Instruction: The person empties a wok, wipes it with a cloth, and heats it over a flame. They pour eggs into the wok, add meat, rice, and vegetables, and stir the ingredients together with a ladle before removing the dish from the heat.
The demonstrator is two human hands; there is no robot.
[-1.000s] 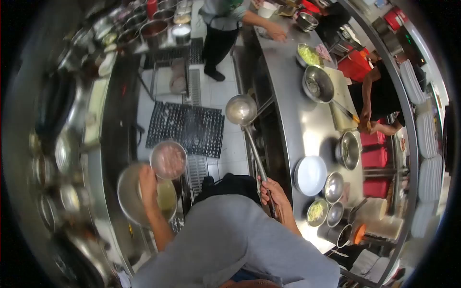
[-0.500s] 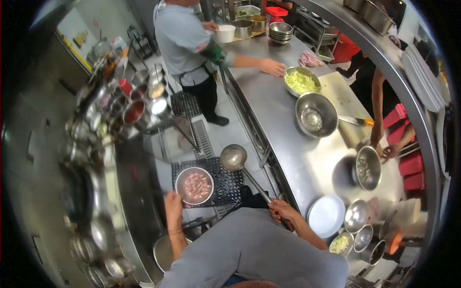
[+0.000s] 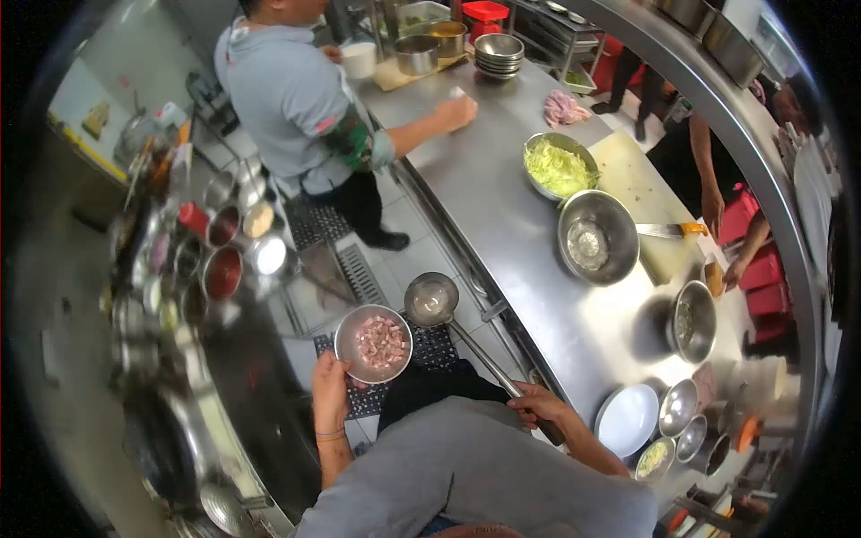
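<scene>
Two hands busy. My left hand has its grip clenched on the rim of a metal bowl with pink meat chunks in it. Right hand: grip wrapped round the ladle handle, cup right by the bowl; can't tell if touching. Steel surface on my right: shredded greens, knife on cutting board, white plate closer in. Co-worker's hand at the far end.

No text, label, brand, number or sign can be read anywhere.
</scene>
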